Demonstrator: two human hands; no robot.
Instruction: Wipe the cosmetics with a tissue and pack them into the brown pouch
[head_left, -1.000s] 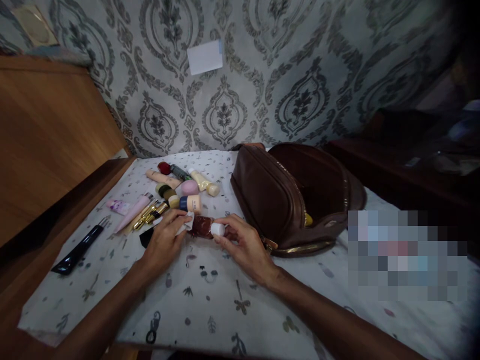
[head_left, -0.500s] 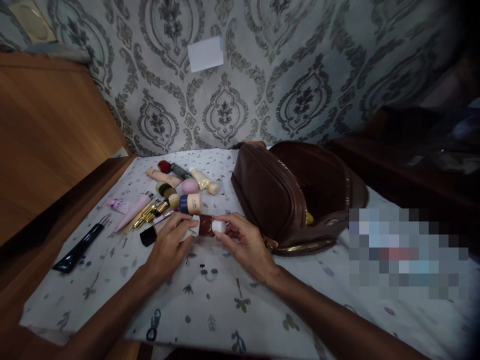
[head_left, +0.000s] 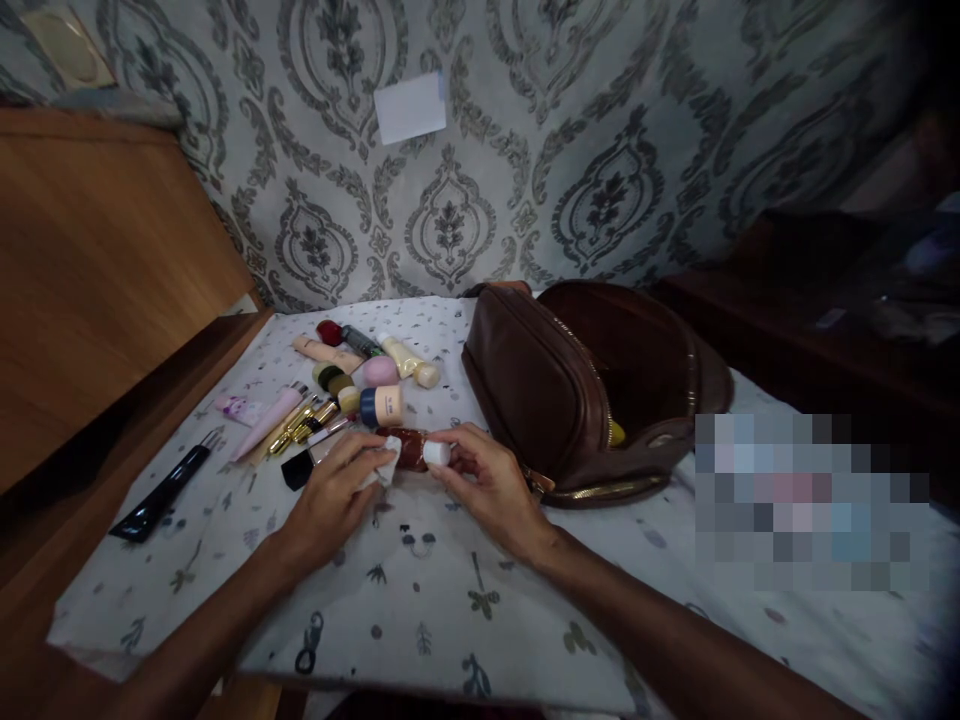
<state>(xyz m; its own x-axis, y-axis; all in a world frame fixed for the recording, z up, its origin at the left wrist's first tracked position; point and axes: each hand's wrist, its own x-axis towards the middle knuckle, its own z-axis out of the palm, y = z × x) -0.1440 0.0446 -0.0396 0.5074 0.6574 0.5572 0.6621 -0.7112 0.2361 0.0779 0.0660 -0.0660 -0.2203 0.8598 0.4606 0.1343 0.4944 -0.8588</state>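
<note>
I see the right hand point(head_left: 496, 492) pinching the smooth white cap point(head_left: 436, 454) of a glossy red-brown bottle point(head_left: 410, 450), the left hand point(head_left: 334, 498) gripping crumpled white tissue point(head_left: 389, 463) at its other end. The bottle is held sideways, left of the brown leathery bag point(head_left: 525, 385).

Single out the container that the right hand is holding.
The reddish-brown bottle with the white cap: the right hand grips that cap. The other containers on the patterned cloth are outside its grasp.
</note>
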